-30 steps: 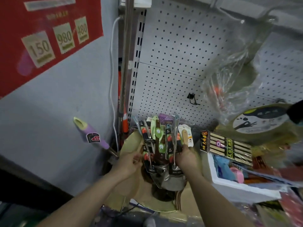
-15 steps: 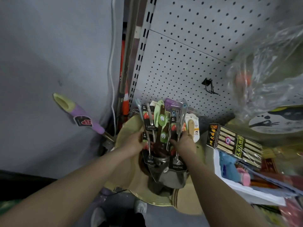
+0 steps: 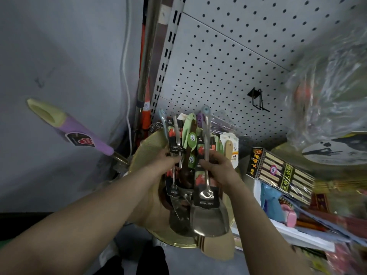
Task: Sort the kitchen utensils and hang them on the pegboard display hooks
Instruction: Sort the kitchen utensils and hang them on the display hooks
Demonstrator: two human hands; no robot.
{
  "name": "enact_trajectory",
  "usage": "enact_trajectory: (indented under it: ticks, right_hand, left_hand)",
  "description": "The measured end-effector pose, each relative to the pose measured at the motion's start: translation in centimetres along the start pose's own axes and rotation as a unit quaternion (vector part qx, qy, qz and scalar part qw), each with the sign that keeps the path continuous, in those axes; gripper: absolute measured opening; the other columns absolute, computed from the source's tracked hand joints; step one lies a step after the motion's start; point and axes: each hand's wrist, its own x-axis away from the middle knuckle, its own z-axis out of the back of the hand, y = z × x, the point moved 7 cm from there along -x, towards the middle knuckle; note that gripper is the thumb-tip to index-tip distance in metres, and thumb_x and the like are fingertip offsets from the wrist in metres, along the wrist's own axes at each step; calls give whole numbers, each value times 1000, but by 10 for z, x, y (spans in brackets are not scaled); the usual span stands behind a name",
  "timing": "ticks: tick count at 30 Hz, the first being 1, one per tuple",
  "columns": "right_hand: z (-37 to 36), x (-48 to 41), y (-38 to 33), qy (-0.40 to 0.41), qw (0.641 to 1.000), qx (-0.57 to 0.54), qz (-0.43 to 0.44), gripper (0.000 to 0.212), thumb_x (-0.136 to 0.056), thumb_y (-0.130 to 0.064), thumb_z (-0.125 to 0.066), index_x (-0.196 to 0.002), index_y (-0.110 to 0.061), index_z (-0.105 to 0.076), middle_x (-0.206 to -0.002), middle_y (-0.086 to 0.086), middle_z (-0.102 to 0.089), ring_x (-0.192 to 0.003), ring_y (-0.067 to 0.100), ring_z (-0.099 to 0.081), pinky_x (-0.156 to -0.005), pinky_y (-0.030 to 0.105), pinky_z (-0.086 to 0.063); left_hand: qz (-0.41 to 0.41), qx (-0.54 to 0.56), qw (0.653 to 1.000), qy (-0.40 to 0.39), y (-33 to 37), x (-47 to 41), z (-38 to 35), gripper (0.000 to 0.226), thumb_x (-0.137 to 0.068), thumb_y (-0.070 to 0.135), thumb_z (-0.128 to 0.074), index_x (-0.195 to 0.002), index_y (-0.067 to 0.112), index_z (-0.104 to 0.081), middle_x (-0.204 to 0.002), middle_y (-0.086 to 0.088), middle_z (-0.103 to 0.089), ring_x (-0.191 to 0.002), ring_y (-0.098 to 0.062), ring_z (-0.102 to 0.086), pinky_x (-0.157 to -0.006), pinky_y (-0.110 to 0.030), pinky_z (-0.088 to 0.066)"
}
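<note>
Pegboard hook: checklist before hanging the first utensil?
1. Left hand grips the utensil bundle: ok.
2. Right hand grips the steel spatula by its handle: ok.
3. Spatula free of the bundle: not ok, it lies among the others.
4. Black hook on the pegboard is bare: ok.
5. Hang hole at the spatula's handle tip: cannot tell, blurred.
6. Plastic bag apart from the hook: ok.
</note>
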Motion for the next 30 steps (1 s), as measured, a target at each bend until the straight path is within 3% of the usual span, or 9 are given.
enact_trajectory:
  ticks: [3,7,10,12,14,18,21,25,30]
  right_hand:
    - [-18,0,3,-5,999,45,0,21,-87,-17,-73,-106,-16,-65,-100,3,-71,-92,23,-70,-83,39,-58]
    - [-25,-3,6,25,992,118,27,22,-90,-24,-69,-111,-17,-68,-103,-1,-71,-92,16,-68,-89,39,-57]
    - [5,-2,-5,146,974,163,56,32,-95,-28,-61,-125,-18,-60,-111,1,-63,-95,19,-64,-84,34,-54]
    - [26,-5,2,201,959,198,9,40,-96,-29,-57,-132,-14,-52,-119,11,-61,-103,30,-61,-88,38,-51]
    - [32,-9,15,190,954,227,-54,45,-96,-32,-56,-133,-7,-47,-122,19,-61,-106,35,-60,-91,43,-50]
    - [12,-9,32,121,969,188,-102,47,-97,-37,-53,-133,-8,-45,-127,17,-56,-102,30,-57,-82,36,-51]
    - [0,-14,42,119,968,193,-112,67,-94,-56,-48,-140,-8,-39,-135,21,-47,-119,39,-51,-102,50,-44]
    - [-3,-14,36,120,962,226,-99,71,-88,-63,-54,-137,-13,-43,-133,18,-39,-118,39,-51,-104,50,-43]
    - [-4,-12,41,124,973,166,-100,87,-78,-66,-63,-140,-13,-34,-131,19,-50,-113,37,-57,-96,51,-51]
  left_hand:
    - [0,35,999,-23,2,-1,-9,60,-90,35,-64,-143,21,-37,-141,-6,-48,-123,-21,-47,-100,-32,-33]
    - [4,41,999,-31,-1,-6,-12,68,-88,35,-66,-146,22,-32,-144,-2,-44,-133,-24,-40,-106,-36,-30]
    - [13,65,997,-38,-4,-12,-12,66,-88,28,-67,-145,23,-34,-138,0,-49,-133,-24,-41,-108,-39,-30]
    - [14,80,996,-42,-5,-15,-13,66,-87,26,-69,-144,25,-35,-143,-4,-47,-133,-24,-41,-108,-41,-29]
    - [18,91,994,-49,-6,-17,-15,72,-86,26,-69,-147,27,-32,-145,-4,-45,-135,-24,-39,-110,-42,-27]
    - [22,95,993,-60,-7,-21,-21,95,-78,33,-77,-152,26,-18,-154,-5,-33,-140,-26,-31,-116,-48,-22]
    - [10,87,995,-50,-7,-21,-21,95,-76,34,-78,-150,19,-20,-153,-6,-33,-140,-26,-31,-114,-44,-24]
    - [-25,92,994,-46,0,-17,-20,107,-63,43,-84,-150,24,-23,-151,-3,-38,-138,-23,-35,-114,-43,-27]
    - [-14,126,991,-48,-3,-17,-23,96,-74,47,-76,-150,22,-23,-153,-5,-34,-140,-23,-31,-114,-45,-24]
